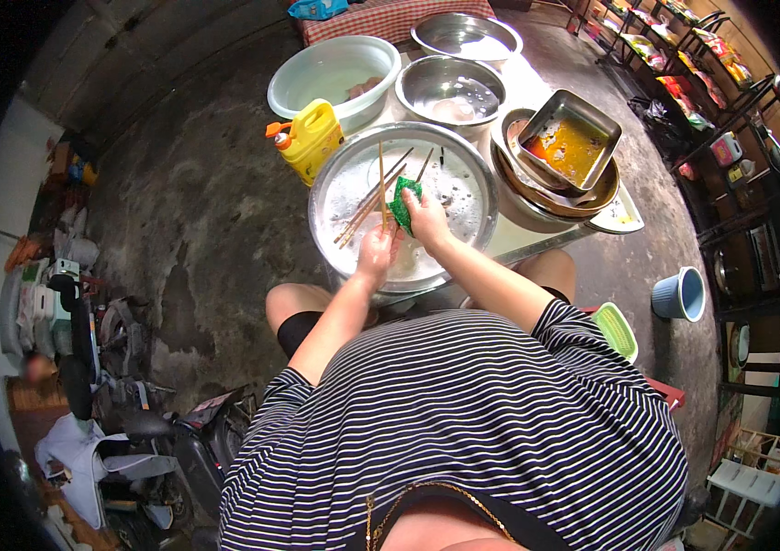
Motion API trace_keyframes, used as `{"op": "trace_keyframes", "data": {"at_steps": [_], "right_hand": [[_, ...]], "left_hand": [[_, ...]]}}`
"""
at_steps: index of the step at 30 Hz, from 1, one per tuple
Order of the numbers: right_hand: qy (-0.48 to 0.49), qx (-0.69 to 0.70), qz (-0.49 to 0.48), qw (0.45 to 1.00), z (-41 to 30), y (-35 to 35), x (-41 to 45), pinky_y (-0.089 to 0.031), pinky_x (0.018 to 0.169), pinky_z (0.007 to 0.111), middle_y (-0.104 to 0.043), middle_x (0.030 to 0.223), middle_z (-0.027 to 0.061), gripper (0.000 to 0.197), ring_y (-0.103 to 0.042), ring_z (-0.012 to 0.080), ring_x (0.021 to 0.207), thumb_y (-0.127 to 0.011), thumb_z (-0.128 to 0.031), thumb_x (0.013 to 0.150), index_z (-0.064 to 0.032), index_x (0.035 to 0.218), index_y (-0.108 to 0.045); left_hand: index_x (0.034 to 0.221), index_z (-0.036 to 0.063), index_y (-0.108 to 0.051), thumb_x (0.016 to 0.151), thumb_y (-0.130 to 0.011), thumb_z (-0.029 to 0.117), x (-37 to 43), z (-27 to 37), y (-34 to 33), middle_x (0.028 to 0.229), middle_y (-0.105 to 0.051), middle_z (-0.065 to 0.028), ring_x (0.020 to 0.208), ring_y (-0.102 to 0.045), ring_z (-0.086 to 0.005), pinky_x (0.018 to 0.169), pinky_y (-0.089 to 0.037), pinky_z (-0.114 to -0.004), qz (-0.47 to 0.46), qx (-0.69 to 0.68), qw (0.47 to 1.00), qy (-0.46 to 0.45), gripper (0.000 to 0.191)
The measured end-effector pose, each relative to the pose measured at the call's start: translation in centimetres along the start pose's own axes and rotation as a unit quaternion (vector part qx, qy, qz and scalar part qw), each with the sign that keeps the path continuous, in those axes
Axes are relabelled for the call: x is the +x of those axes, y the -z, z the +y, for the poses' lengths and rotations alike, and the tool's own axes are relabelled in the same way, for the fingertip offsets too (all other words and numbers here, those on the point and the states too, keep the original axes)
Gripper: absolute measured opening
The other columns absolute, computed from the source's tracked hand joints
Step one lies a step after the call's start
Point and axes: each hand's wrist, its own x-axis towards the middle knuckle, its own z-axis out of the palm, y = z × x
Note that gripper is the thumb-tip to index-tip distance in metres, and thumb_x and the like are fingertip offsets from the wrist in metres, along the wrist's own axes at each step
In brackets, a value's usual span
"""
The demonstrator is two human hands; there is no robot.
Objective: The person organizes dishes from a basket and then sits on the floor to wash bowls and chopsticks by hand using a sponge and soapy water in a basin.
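Note:
A wide metal basin (486, 206) of sudsy water stands before me, and both hands are over it. My left hand (377, 251) grips a wooden chopstick (381, 175) that points up and away from me. In my right hand (427, 215) is a green scouring pad (400, 206), close beside the fingers of the left. Several more chopsticks (369, 206) lie across the basin to the left, and a darker stick (425, 164) shows beyond the pad. Whether the pad touches the held chopstick is hard to tell.
A yellow jug (312, 141) with an orange cap adjoins the basin's left. Behind are a pale plastic tub (279, 103) and two steel bowls (400, 89) (518, 41). Right, an oily rectangular pan (610, 127) tops stacked dishes (534, 206). A blue bucket (666, 296) stands on the floor.

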Motion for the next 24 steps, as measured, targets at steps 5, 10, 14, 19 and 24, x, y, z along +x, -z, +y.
{"op": "trace_keyframes", "data": {"at_steps": [5, 10, 14, 19, 24], "right_hand": [[-0.019, 0.063, 0.049, 0.997, -0.2, 2.1, 4.6, -0.046, 0.064, 0.036, -0.065, 0.075, 0.0141, 0.037, -0.059, 0.0218, 0.065, -0.056, -0.036, 0.091, -0.0003, 0.092, -0.064], [0.021, -0.025, 0.171, 0.985, -1.4, 5.8, 9.2, -0.045, 0.068, 0.039, -0.064, 0.077, 0.017, 0.038, -0.06, 0.0274, 0.071, -0.056, -0.037, 0.091, 0.0011, 0.088, -0.062], [0.034, -0.26, 0.152, 0.953, 0.1, 9.5, 10.5, -0.047, 0.074, 0.044, -0.063, 0.087, 0.0257, 0.036, -0.061, 0.0396, 0.084, -0.058, -0.033, 0.088, 0.0022, 0.094, -0.061], [0.066, -0.42, 0.056, 0.903, -1.1, 9.1, 6.0, -0.048, 0.077, 0.044, -0.065, 0.094, 0.0191, 0.034, -0.061, 0.0369, 0.089, -0.063, -0.034, 0.084, -0.0022, 0.097, -0.062], [0.054, -0.231, -0.056, 0.97, -1.6, 4.5, 2.8, -0.048, 0.067, 0.038, -0.064, 0.082, 0.0116, 0.035, -0.059, 0.028, 0.071, -0.054, -0.037, 0.092, -0.0028, 0.092, -0.061]], "left_hand": [[0.082, 0.0098, -0.054, 0.094, -0.049, 0.043, -0.1, -0.1, 0.9, 0.057, -0.039, 0.0082, 0.044, -0.03, -0.0037, 0.041, -0.022, -0.021, -0.04, -0.021, 0.999, 0.005, 0.036], [0.08, 0.01, -0.052, 0.096, -0.047, 0.04, -0.4, 0.2, 0.6, 0.056, -0.035, 0.0084, 0.044, -0.028, -0.0034, 0.041, -0.02, -0.02, -0.072, -0.029, 0.997, 0.022, 0.034], [0.084, 0.0095, -0.049, 0.097, -0.044, 0.042, -0.1, 0.4, -0.1, 0.057, -0.033, 0.0077, 0.044, -0.026, -0.0034, 0.041, -0.019, -0.02, -0.047, -0.089, 0.995, 0.006, 0.035], [0.086, 0.0102, -0.049, 0.098, -0.042, 0.042, -0.2, 0.7, -0.3, 0.058, -0.034, 0.0064, 0.045, -0.026, -0.0041, 0.041, -0.02, -0.02, -0.009, -0.114, 0.992, 0.049, 0.035], [0.088, 0.0085, -0.055, 0.098, -0.042, 0.038, 0.3, -0.3, -0.6, 0.062, -0.047, 0.0025, 0.049, -0.038, -0.0058, 0.046, -0.032, -0.02, -0.007, 0.074, 0.997, -0.01, 0.033]]}}
